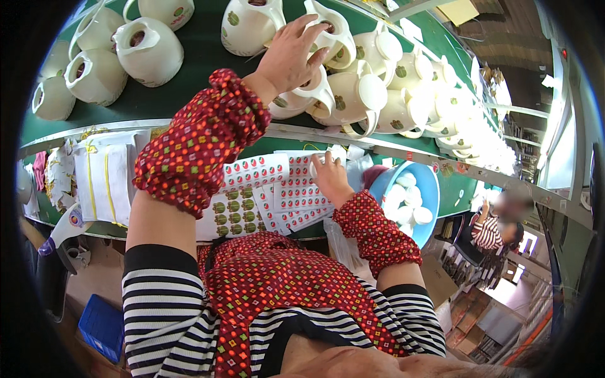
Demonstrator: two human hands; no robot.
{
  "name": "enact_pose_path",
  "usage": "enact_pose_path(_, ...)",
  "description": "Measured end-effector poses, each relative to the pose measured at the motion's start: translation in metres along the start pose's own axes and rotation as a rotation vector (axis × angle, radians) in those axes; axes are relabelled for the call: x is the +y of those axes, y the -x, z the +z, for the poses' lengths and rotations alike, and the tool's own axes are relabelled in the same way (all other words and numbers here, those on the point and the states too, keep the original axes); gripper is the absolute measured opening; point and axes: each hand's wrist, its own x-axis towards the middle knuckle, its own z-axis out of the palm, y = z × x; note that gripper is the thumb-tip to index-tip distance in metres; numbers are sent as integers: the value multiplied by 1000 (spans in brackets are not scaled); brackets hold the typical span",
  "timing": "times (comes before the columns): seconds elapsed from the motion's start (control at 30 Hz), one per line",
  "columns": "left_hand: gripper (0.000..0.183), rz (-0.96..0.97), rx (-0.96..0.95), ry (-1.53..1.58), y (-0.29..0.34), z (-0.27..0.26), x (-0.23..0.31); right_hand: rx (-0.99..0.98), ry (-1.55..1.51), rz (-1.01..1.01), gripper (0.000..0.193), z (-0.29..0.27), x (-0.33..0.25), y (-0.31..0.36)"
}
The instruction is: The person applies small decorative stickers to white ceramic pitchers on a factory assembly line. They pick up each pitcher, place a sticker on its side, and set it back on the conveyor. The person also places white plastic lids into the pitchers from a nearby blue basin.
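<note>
My left hand (291,55) reaches over the green table with its fingers spread, at the side of a white jug (341,51) with a spout and handle. The fingertips seem to touch this jug near its rim. Several more white jugs with green leaf prints stand close by, one white jug (249,26) just left of the hand. Lower down, my right hand (332,179) is curled above the sticker sheets (255,170). A small white rounded piece (314,166) shows at its fingers, mostly covered. The sheets carry rows of red-and-green and olive-green stickers.
At the right, a blue basin (380,189) holds several white rounded pieces. More white jugs (149,53) stand at the far left. A metal rail (94,133) crosses between the table's two levels. Tied white paper stacks (104,176) lie at left. A seated person (488,230) is farther right.
</note>
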Motion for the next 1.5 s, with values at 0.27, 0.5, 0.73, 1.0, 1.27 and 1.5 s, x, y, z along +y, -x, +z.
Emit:
enact_pose_path(0.27,120,-65,-179,-11,63,-49,-5,389,-594,-57,68,-140,-7,-7)
enact_pose_path(0.5,128,-168,-156,45,68,-18,0,813,-572,-136,66,-220,-15,-88)
enact_pose_path(0.73,136,-204,-138,69,68,-27,9,495,-212,-247,90,-226,-7,-122)
enact_pose_path(1.0,142,-225,-168,161,67,-33,12,123,-97,-405,83,-303,1,-130)
enact_pose_path(1.27,143,-217,-163,218,66,-30,12,196,226,-865,71,-308,14,-140)
enact_pose_path(1.5,143,-210,-159,224,67,-31,11,136,232,-362,104,-330,-12,-118)
